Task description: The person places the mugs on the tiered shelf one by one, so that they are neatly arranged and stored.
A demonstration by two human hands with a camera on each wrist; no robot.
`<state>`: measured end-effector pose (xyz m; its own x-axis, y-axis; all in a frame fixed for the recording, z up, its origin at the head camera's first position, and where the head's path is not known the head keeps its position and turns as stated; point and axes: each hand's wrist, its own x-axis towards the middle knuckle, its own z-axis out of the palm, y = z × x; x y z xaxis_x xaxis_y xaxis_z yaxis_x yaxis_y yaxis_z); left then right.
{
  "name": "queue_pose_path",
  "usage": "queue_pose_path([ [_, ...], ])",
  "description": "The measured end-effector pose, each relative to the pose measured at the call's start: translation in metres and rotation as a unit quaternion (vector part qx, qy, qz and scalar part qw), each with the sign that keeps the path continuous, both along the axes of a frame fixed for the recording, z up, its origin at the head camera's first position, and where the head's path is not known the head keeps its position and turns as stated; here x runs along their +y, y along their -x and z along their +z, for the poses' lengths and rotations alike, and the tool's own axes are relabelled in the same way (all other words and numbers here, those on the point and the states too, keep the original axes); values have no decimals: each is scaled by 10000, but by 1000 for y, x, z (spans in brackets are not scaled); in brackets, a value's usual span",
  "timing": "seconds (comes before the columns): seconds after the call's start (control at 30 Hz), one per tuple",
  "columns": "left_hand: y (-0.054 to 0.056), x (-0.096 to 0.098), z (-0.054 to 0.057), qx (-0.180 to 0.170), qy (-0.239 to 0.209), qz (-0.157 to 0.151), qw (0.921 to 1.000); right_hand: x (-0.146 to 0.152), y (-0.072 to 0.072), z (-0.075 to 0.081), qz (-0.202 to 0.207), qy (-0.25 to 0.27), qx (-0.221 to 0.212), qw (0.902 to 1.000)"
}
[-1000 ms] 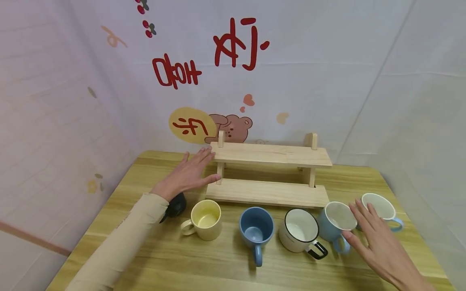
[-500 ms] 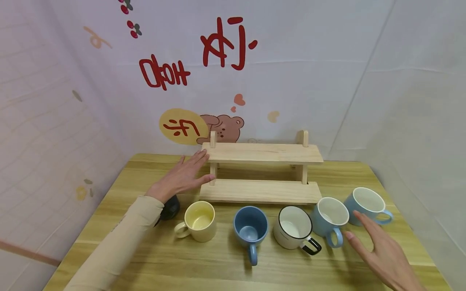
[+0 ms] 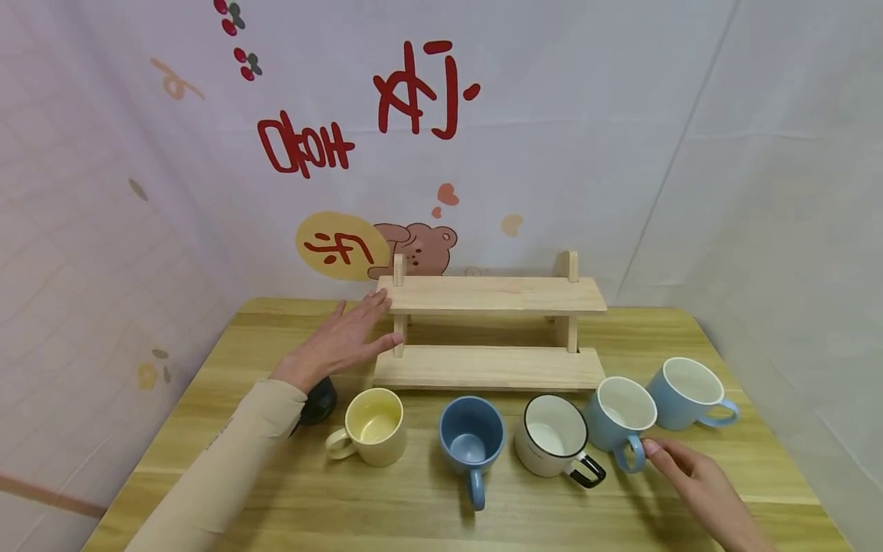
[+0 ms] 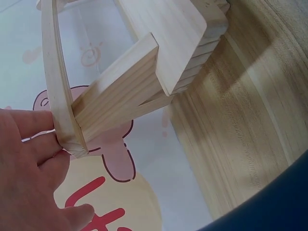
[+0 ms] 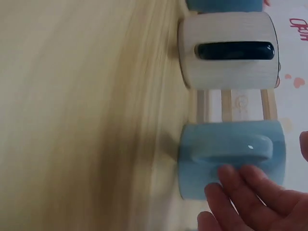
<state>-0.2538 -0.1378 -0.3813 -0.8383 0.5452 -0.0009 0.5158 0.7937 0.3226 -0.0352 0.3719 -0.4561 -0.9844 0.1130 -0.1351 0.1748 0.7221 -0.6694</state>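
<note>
My left hand [image 3: 338, 345] reaches to the left end of a two-tier wooden shelf [image 3: 493, 294], its fingers extended. In the left wrist view, the fingertips touch the end of one shelf board [image 4: 61, 82]. On the right, my right hand [image 3: 697, 479] is at a light blue mug [image 3: 607, 429] with a white inside. The right wrist view has its fingertips against or just beside the mug's handle [image 5: 236, 148], the thumb held apart at the frame's edge. Whether they press on the handle cannot be seen. The mug stands upright on the table.
Left of that mug stand a white mug with black rim [image 3: 538, 460], a darker blue mug [image 3: 458, 460] and a yellow mug [image 3: 375, 452]. Another light blue mug [image 3: 672, 406] is at the right. A dark object [image 3: 320, 402] is partly hidden by my left forearm.
My right hand has moved down and left from above the two light blue mugs to the handle of the nearer one. My left hand stays at the shelf's end. The head view has shifted slightly.
</note>
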Motion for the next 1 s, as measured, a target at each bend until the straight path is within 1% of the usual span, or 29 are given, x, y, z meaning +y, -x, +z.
queue_pose_path([
  [0.1, -1, 0, -1, 6, 19, 8, 10000, -5, 3, -7, -52, 717, -87, 9974],
  [0.17, -2, 0, -2, 20, 48, 10, 10000, -10, 4, -12, -32, 1173, 66, 9931],
  [0.3, -2, 0, -3, 41, 51, 18, 10000, -15, 5, -18, 30, 1883, 333, 9815],
  [0.37, -1, -1, -3, 54, 37, 26, 10000, -17, 6, -18, 0, 2194, 291, 9752],
  [0.47, -1, -1, -2, 29, -29, 30, 10000, -17, 6, -19, -133, 2519, 230, 9674],
  [0.53, -1, -2, -2, 4, -61, 28, 10000, -17, 5, -19, -147, 2680, 346, 9627],
  [0.6, -1, -2, -1, -18, -91, 24, 10000, -16, 5, -17, -78, 2827, 590, 9574],
  [0.63, -1, -2, -2, -9, -89, 22, 10000, -15, 5, -16, -6, 2937, 745, 9530],
  [0.7, -1, -3, -2, -7, -88, 21, 10000, -13, 5, -12, 148, 3244, 1021, 9403],
  [0.77, -1, -3, -3, -7, -85, 15, 10000, -12, 6, -5, 276, 3580, 1262, 9247],
  [0.87, -1, -2, -4, -16, -121, -12, 9999, -11, 10, 10, 400, 3935, 1571, 9049],
  [1.0, 0, -1, -4, 18, -164, -41, 9999, -15, 20, 34, 621, 4189, 1987, 8839],
])
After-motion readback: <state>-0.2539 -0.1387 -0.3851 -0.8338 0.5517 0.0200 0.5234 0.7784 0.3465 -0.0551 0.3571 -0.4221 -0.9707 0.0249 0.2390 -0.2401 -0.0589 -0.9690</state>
